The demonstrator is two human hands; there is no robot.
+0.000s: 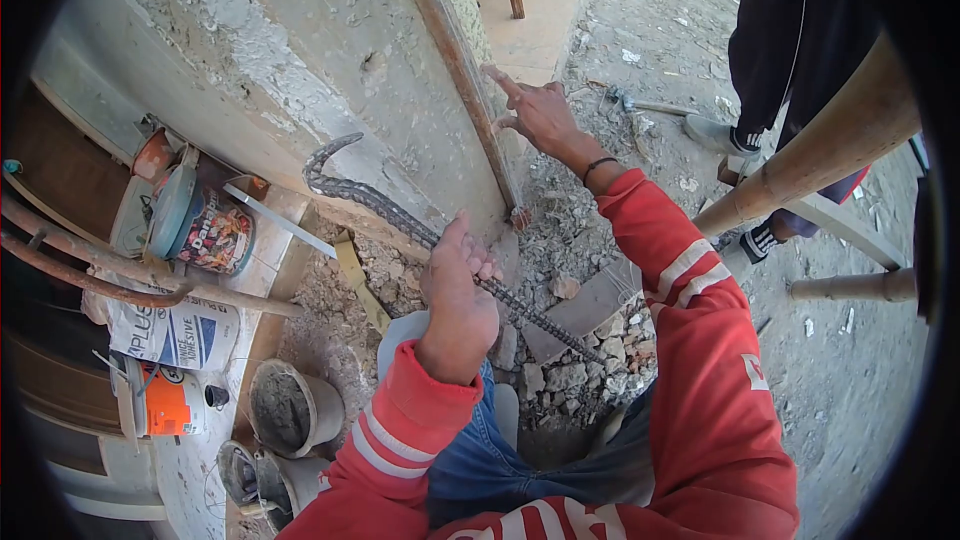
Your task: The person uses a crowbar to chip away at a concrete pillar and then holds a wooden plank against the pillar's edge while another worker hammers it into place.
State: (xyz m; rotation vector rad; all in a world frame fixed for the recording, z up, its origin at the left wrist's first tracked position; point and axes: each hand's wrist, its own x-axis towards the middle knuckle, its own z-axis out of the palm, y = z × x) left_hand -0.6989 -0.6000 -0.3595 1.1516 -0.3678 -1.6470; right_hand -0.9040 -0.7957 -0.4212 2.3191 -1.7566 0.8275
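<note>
My left hand (pixel 461 290) is closed around a ribbed steel rebar (pixel 385 206). Its hooked end curls up in front of the plastered wall (pixel 335 60), and the straight part slants down to the right over the rubble. My right hand (pixel 545 120) is raised by the wall's corner with its thumb and index finger apart. Those fingertips are right at the wooden strip (pixel 455 50) that runs along the wall's edge. Nothing shows between the fingers of that hand.
Broken rubble (pixel 570 370) and a flat board (pixel 580 315) lie below my hands. Buckets of mortar (pixel 325 410) stand at the left, near a printed tub (pixel 215 230). A bamboo pole (pixel 810 155) slants across the right, beside a person's legs (pixel 800 30). A hammer (pixel 655 106) lies on the ground.
</note>
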